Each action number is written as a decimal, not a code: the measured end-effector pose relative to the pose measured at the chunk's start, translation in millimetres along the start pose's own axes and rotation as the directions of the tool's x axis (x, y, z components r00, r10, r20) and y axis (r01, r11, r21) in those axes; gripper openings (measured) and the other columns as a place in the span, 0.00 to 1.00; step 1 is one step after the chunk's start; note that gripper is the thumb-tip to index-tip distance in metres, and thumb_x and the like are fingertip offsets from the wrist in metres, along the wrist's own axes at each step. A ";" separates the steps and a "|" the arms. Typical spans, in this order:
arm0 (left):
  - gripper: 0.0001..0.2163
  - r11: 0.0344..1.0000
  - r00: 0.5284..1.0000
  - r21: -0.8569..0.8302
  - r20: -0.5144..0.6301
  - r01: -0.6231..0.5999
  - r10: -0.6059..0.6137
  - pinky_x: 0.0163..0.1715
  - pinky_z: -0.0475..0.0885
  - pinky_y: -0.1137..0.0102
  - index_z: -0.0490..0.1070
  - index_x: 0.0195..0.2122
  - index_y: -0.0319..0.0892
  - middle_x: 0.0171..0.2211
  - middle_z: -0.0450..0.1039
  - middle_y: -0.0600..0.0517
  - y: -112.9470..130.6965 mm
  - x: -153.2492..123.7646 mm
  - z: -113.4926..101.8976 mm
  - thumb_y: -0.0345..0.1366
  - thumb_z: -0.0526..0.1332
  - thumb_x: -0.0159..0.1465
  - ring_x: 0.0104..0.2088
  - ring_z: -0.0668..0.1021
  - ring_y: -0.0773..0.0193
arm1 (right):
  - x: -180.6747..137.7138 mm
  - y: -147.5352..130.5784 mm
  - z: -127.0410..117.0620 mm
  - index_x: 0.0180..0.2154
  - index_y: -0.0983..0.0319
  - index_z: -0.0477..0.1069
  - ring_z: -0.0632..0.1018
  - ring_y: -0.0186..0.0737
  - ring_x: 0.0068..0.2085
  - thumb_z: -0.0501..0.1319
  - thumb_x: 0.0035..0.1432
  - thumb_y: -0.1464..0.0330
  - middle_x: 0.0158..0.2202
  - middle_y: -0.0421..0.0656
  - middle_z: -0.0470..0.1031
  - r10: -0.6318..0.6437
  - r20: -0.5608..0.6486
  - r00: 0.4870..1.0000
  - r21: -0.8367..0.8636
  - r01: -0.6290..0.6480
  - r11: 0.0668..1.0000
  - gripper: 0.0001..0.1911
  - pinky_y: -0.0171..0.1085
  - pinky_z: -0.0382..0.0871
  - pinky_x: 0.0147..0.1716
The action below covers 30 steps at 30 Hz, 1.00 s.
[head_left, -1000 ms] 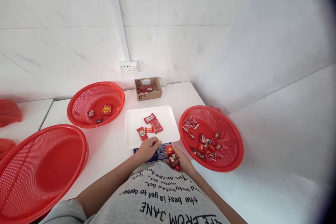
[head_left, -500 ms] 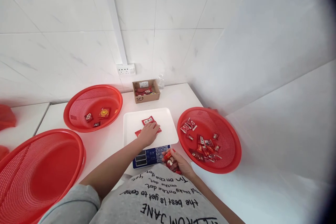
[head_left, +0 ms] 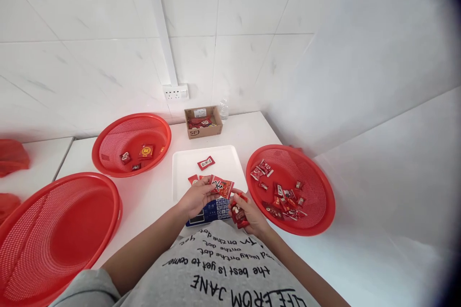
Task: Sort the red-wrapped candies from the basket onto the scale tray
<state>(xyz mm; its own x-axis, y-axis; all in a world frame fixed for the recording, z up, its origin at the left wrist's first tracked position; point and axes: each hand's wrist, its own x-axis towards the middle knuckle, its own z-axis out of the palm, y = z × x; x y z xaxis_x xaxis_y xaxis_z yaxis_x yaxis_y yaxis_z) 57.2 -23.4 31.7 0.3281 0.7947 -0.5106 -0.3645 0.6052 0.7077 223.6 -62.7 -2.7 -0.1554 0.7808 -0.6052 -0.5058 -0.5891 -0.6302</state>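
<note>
My left hand (head_left: 197, 197) pinches a red snack packet (head_left: 222, 186) by its left end, over the front of the white scale pan (head_left: 182, 163). Close beside it, my right hand (head_left: 252, 215) is closed round several red and brown snack packets (head_left: 239, 212). On the pan lies a small red packet with a white label (head_left: 206, 162). Other red packets (head_left: 193, 179) rest nearer the front, partly hidden by my left hand. The scale's blue keypad panel (head_left: 222, 206) shows below the pan, partly covered by my hands.
To the right stands a red mesh basket (head_left: 322, 192) with several small packets. Another red basket (head_left: 104, 151) at back left holds a few packets. A large red basket (head_left: 117, 201) stands at front left. Behind the scale sit a cardboard box (head_left: 205, 132) of packets and clear plastic (head_left: 224, 109).
My left hand has lifted a red packet off the pan and brought it toward my right hand. The right hand keeps hold of its packets.
</note>
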 end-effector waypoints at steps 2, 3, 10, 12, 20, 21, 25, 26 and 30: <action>0.09 1.000 1.000 0.003 -0.011 -0.015 0.015 0.41 0.69 0.69 0.68 0.37 0.40 0.37 0.74 0.49 -3.3 -7.1 1.5 0.33 0.63 0.54 0.37 0.75 0.65 | -0.8 -2.5 6.0 0.37 0.58 0.67 0.71 0.32 0.23 0.70 0.39 0.57 0.22 0.35 0.69 0.002 0.027 1.000 -0.072 0.000 0.997 0.23 0.33 0.68 0.24; 0.10 0.999 1.000 0.020 -0.002 -0.027 0.027 0.41 0.69 0.69 0.69 0.37 0.40 0.38 0.74 0.49 -5.6 -9.3 1.3 0.35 0.64 0.54 0.38 0.75 0.64 | -1.4 -3.1 8.7 0.36 0.59 0.67 0.71 0.32 0.23 0.70 0.39 0.58 0.22 0.35 0.69 -0.001 0.033 0.999 -0.105 0.004 0.994 0.22 0.33 0.68 0.23; 0.17 0.953 0.997 0.295 0.042 -0.073 0.063 0.34 0.67 0.70 0.69 0.38 0.37 0.33 0.74 0.49 -19.3 -12.1 -10.2 0.45 0.63 0.54 0.33 0.74 0.64 | -8.4 -1.1 18.1 0.28 0.60 0.64 0.70 0.30 0.21 0.70 0.38 0.57 0.21 0.34 0.70 0.014 0.050 0.999 -0.164 -0.006 0.986 0.21 0.32 0.67 0.23; 0.17 0.920 0.993 0.375 0.029 -0.118 0.115 0.32 0.66 0.70 0.69 0.37 0.38 0.32 0.74 0.50 -18.5 -12.4 -10.7 0.46 0.64 0.53 0.32 0.74 0.64 | -9.5 0.1 18.0 0.30 0.60 0.66 0.71 0.31 0.23 0.70 0.38 0.57 0.24 0.36 0.72 0.042 0.052 0.998 -0.174 -0.032 0.984 0.21 0.33 0.68 0.25; 0.17 0.900 0.992 0.419 0.087 -0.117 0.088 0.29 0.66 0.71 0.70 0.31 0.37 0.29 0.73 0.51 -9.0 -11.1 -6.1 0.47 0.65 0.51 0.30 0.73 0.64 | -11.4 3.2 12.7 0.27 0.60 0.65 0.70 0.31 0.22 0.70 0.38 0.57 0.22 0.35 0.71 0.024 0.080 0.997 -0.206 -0.008 0.979 0.20 0.35 0.67 0.26; 0.17 0.914 0.994 0.395 0.086 -0.098 0.069 0.29 0.65 0.72 0.70 0.32 0.37 0.29 0.73 0.51 -9.7 -10.6 -5.8 0.48 0.65 0.51 0.30 0.73 0.64 | -11.4 3.3 12.2 0.27 0.60 0.65 0.70 0.31 0.22 0.70 0.38 0.57 0.22 0.35 0.71 0.008 0.088 0.996 -0.195 0.009 0.981 0.19 0.35 0.67 0.26; 0.19 0.992 0.999 0.122 0.024 -0.028 0.025 0.31 0.67 0.71 0.68 0.37 0.39 0.32 0.73 0.50 -16.3 -10.2 -2.3 0.51 0.60 0.55 0.30 0.73 0.66 | -10.0 4.6 10.4 0.27 0.60 0.65 0.70 0.31 0.20 0.69 0.39 0.58 0.22 0.35 0.71 -0.027 0.062 0.998 -0.163 0.037 0.986 0.18 0.34 0.65 0.24; 0.20 0.998 1.000 0.059 0.011 -0.010 0.010 0.31 0.67 0.71 0.68 0.38 0.39 0.33 0.73 0.49 -18.0 -10.8 -1.1 0.52 0.59 0.56 0.31 0.73 0.66 | -9.5 5.3 9.9 0.27 0.60 0.65 0.70 0.31 0.20 0.70 0.39 0.58 0.21 0.34 0.71 -0.027 0.047 0.999 -0.152 0.034 0.988 0.18 0.34 0.65 0.24; 0.19 0.998 1.000 0.063 -0.021 0.024 -0.023 0.30 0.66 0.72 0.66 0.37 0.40 0.33 0.71 0.50 -23.4 -13.5 0.3 0.52 0.59 0.56 0.31 0.72 0.67 | -8.2 8.2 8.4 0.28 0.60 0.67 0.70 0.31 0.21 0.70 0.37 0.58 0.22 0.35 0.71 -0.037 -0.006 0.999 -0.095 0.036 0.995 0.19 0.34 0.67 0.24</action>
<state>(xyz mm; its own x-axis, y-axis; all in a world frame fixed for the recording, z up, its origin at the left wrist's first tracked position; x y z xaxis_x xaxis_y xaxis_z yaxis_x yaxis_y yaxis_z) 61.6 -48.4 22.2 0.3184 0.7813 -0.5368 -0.3010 0.6203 0.7243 213.5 -72.1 1.2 -0.1315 0.8007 -0.5844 -0.4283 -0.5776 -0.6950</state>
